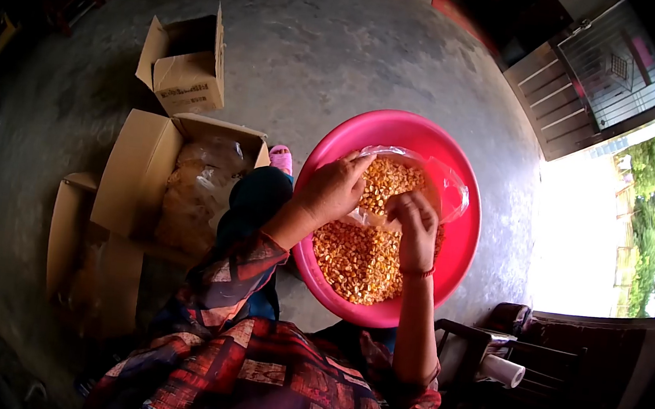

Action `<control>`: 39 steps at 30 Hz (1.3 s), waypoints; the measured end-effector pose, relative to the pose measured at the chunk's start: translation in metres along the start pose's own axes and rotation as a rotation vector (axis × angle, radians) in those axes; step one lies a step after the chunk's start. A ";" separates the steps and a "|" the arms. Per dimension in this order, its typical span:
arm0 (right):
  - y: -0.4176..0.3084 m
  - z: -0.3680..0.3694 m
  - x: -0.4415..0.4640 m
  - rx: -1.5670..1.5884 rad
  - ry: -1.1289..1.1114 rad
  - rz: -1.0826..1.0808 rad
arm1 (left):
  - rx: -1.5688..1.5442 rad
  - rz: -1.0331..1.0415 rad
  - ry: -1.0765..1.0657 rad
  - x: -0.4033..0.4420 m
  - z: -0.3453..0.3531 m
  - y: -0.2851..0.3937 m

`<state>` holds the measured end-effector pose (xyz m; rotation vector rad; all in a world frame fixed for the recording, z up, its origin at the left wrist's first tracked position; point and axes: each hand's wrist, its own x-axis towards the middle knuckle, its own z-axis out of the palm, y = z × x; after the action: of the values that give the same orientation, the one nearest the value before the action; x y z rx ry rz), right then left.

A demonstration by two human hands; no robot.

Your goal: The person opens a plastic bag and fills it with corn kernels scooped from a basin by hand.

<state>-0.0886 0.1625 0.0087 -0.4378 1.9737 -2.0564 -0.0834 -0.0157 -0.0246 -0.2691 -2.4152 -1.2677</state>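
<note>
A pink basin in front of me holds a heap of yellow-orange corn kernels. Over the kernels lies a clear plastic bag, with kernels showing inside it or through its film. My left hand is closed on the bag's left edge, fingers over the film. At the bag's near right edge, my right hand has its fingers curled in a pinch on the film. Its fingertips are partly hidden and slightly blurred. A red band circles the right wrist.
To the left, an open cardboard box holds clear plastic bags. A second box stands beyond it, and another nearer me. A dark chair with a white roll is at lower right, by a bright doorway.
</note>
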 end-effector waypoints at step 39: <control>0.059 0.035 -0.030 0.228 -0.215 0.549 | 0.011 0.002 -0.023 -0.001 0.007 -0.008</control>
<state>-0.0489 0.1387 -0.0506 -0.0514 1.4984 -1.7638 -0.0865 -0.0147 -0.0346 -0.2847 -2.4391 -1.2569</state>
